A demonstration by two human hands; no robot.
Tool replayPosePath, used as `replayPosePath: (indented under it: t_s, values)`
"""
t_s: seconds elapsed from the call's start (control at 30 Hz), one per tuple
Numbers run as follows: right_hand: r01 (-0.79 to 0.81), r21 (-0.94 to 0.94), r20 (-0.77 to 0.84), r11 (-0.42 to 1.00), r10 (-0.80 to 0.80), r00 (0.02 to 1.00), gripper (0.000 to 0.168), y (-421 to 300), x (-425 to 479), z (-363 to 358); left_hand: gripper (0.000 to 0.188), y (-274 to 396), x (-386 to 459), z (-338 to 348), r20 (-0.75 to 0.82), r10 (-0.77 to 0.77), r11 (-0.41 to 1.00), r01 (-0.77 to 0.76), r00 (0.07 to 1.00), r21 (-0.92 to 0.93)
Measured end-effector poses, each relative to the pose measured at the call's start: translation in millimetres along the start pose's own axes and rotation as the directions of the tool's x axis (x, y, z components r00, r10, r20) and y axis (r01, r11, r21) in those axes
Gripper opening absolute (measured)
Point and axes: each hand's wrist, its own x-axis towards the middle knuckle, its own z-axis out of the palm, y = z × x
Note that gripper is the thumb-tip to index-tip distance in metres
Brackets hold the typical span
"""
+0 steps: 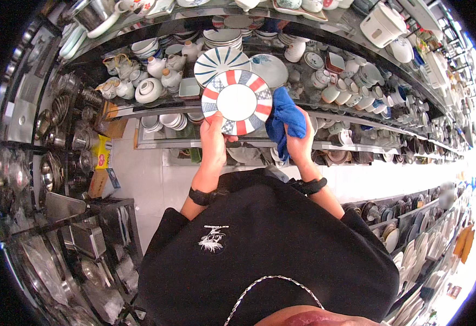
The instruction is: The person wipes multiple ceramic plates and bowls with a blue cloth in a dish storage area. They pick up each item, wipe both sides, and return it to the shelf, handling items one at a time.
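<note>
My left hand (pixel 213 136) grips the near left rim of a round plate (pixel 236 103), thumb on top and fingers beneath. The plate has a white centre and a border of red, white and blue-grey patterned panels. Bunched in my right hand (pixel 301 140) is a blue cloth (pixel 285 118), which hangs beside the plate's right rim. Whether the cloth touches the plate I cannot tell. Just beyond, on the shelf, are a plate with dark blue radiating stripes (pixel 221 61) and a pale plate with a blue motif (pixel 271 70), both partly covered by the held plate.
Small white jugs (pixel 156 66) and a rectangular dish (pixel 189 88) stand left on the shelf. Several cups (pixel 331 93) line its right side. Lower shelves carry stacked bowls (pixel 173 121). Steel ware fills the left rack (pixel 50 173); more plates (pixel 409 261) stand behind on the right.
</note>
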Motion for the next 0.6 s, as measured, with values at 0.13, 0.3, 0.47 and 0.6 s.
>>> replayPosePath:
  t_s: [0.13, 0.3, 0.47, 0.6]
  values:
    - [-0.252, 0.235, 0.128, 0.939, 0.227, 0.965, 0.031, 12, -7, 5, 0.032, -14, 9, -5, -0.023, 0.035, 0.998, -0.037, 0.999, -0.051]
    - [-0.471, 0.408, 0.298, 0.782, 0.373, 0.879, 0.031, 7, -14, 20, 0.036, -18, 18, -5, 0.001, 0.057, 0.997, -0.057, 0.998, -0.051]
    - [-0.476, 0.403, 0.335, 0.782, 0.358, 0.872, 0.032, 13, -5, 23, 0.036, -10, 23, 0, 0.021, 0.036, 0.999, -0.036, 0.999, 0.003]
    - [-0.514, 0.433, 0.343, 0.741, 0.392, 0.854, 0.033, 18, -4, 29, 0.033, -3, 28, 9, 0.052, 0.049, 0.999, -0.049, 0.997, -0.003]
